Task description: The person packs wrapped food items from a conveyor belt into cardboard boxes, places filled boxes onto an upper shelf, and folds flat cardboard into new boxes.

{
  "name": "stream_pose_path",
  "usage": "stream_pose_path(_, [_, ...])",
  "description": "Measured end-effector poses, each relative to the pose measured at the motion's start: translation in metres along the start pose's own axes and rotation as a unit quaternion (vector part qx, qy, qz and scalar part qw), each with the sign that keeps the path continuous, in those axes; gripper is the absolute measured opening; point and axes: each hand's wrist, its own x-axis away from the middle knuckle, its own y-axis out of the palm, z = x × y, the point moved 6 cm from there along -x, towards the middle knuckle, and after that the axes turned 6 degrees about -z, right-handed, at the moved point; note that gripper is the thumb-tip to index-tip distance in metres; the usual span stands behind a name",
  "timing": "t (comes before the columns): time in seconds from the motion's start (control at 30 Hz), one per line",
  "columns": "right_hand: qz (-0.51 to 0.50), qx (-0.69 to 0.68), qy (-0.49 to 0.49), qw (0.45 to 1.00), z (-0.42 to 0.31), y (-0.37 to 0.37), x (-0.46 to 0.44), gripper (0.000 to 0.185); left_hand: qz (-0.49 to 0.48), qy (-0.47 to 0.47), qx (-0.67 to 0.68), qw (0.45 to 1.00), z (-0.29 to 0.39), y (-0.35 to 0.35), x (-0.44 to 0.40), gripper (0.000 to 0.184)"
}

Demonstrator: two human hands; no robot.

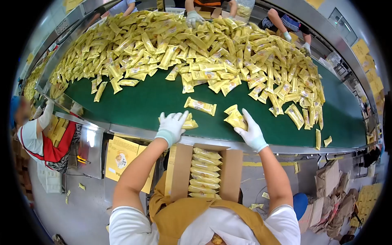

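Note:
My left hand, in a white glove, is closed over yellow snack packets at the near edge of the green belt. Its fingers partly hide them. To the right, my gloved right hand grips a small bunch of yellow snack packets between thumb and fingers. A single wrapped packet lies flat on the belt between my hands. Below them, against my body, stands an open cardboard box with a column of packets stacked in it.
A large heap of yellow packets covers the belt's far side. Gloved hands of other people reach in across it. At left, a person in a red apron works by printed yellow cartons. Flattened cardboard lies at right.

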Motion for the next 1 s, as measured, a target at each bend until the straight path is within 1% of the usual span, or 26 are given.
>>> stream_pose_path(0.03, [-0.012,-0.099,0.026,0.995,-0.002,-0.002,0.010,0.089,-0.019,-0.014,0.013,1.000,-0.004,-0.002,0.001,0.079])
stream_pose_path(0.07, [-0.017,-0.147,0.007,0.989,-0.011,-0.004,0.023,0.089,-0.038,-0.028,0.025,0.999,-0.008,-0.002,0.002,0.080])
stream_pose_path(0.1, [-0.021,-0.197,-0.011,0.980,-0.022,-0.005,0.036,0.088,-0.025,-0.015,0.048,0.998,-0.009,-0.003,0.003,0.079])
stream_pose_path(0.13, [-0.026,-0.246,-0.030,0.969,-0.035,-0.006,0.050,0.088,-0.031,-0.018,0.067,0.997,-0.011,-0.005,0.003,0.079])
stream_pose_path(0.17, [-0.024,-0.309,-0.026,0.950,-0.046,-0.005,0.061,0.082,-0.038,-0.023,0.086,0.995,-0.012,-0.008,0.002,0.079])
stream_pose_path(0.2, [-0.042,-0.264,-0.026,0.963,-0.052,-0.005,0.071,0.080,-0.045,-0.029,0.105,0.993,-0.016,-0.010,0.002,0.079])
stream_pose_path(0.23, [-0.060,-0.219,-0.027,0.973,-0.057,-0.005,0.080,0.078,-0.021,-0.041,0.186,0.981,-0.023,-0.011,0.001,0.080])
stream_pose_path(0.27, [-0.078,-0.175,-0.030,0.981,-0.065,-0.004,0.087,0.076,0.016,-0.031,0.238,0.971,-0.026,-0.015,0.005,0.081])
stream_pose_path(0.3, [-0.103,-0.122,-0.048,0.986,-0.084,-0.003,0.093,0.072,0.053,-0.022,0.287,0.956,-0.026,-0.026,0.010,0.082])
stream_pose_path(0.33, [-0.132,-0.077,-0.092,0.984,-0.098,0.005,0.099,0.067,0.090,-0.011,0.335,0.938,-0.025,-0.041,0.016,0.083])
stream_pose_path(0.37, [-0.175,0.036,-0.132,0.975,-0.114,0.014,0.103,0.064,0.105,0.021,0.360,0.927,-0.019,-0.056,0.026,0.084])
stream_pose_path(0.4, [-0.213,0.150,-0.169,0.951,-0.129,0.026,0.106,0.061,0.100,0.040,0.379,0.919,-0.005,-0.074,0.038,0.087])
stream_pose_path(0.47, [-0.293,0.174,-0.212,0.916,-0.132,0.062,0.117,0.058,0.091,0.098,0.458,0.879,0.021,-0.087,0.058,0.085])
stream_pose_path(0.5, [-0.355,0.193,-0.191,0.895,-0.128,0.085,0.122,0.057,0.066,0.108,0.451,0.884,0.034,-0.091,0.067,0.087])
stream_pose_path(0.53, [-0.364,0.184,-0.212,0.888,-0.126,0.104,0.131,0.055,0.038,0.118,0.444,0.887,0.047,-0.091,0.074,0.088])
stream_pose_path(0.57, [-0.380,0.215,-0.222,0.872,-0.121,0.127,0.138,0.053,0.013,0.137,0.467,0.874,0.060,-0.087,0.081,0.090])
stream_pose_path(0.6, [-0.397,0.245,-0.230,0.854,-0.113,0.148,0.146,0.052,-0.002,0.159,0.413,0.897,0.071,-0.081,0.088,0.091])
stream_pose_path(0.67, [-0.353,0.235,-0.273,0.864,-0.095,0.169,0.157,0.051,-0.005,0.204,0.452,0.869,0.093,-0.063,0.099,0.090])
stream_pose_path(0.7, [-0.327,0.233,-0.294,0.867,-0.088,0.177,0.161,0.050,-0.047,0.196,0.403,0.893,0.104,-0.053,0.103,0.089])
stream_pose_path(0.73, [-0.301,0.230,-0.309,0.872,-0.081,0.182,0.164,0.046,-0.054,0.187,0.334,0.922,0.115,-0.042,0.104,0.082])
stream_pose_path(0.8, [-0.250,0.227,-0.342,0.877,-0.069,0.181,0.169,0.038,-0.003,0.232,0.163,0.959,0.138,-0.016,0.113,0.074])
stream_pose_path(0.83, [-0.254,0.198,-0.354,0.878,-0.079,0.165,0.170,0.035,0.004,0.243,0.123,0.962,0.148,-0.014,0.119,0.071])
stream_pose_path(0.87, [-0.296,0.186,-0.318,0.881,-0.083,0.150,0.172,0.036,0.011,0.253,0.083,0.964,0.157,-0.011,0.126,0.068])
stream_pose_path(0.9, [-0.338,0.175,-0.281,0.881,-0.093,0.130,0.175,0.037,0.032,0.241,0.084,0.966,0.160,-0.003,0.128,0.069])
stream_pose_path(0.93, [-0.380,0.164,-0.243,0.878,-0.099,0.113,0.175,0.038,0.015,0.235,0.094,0.967,0.161,0.003,0.130,0.070])
stream_pose_path(1.0, [-0.338,0.199,-0.143,0.909,-0.100,0.077,0.161,0.032,-0.018,0.223,0.113,0.968,0.162,0.008,0.132,0.072])
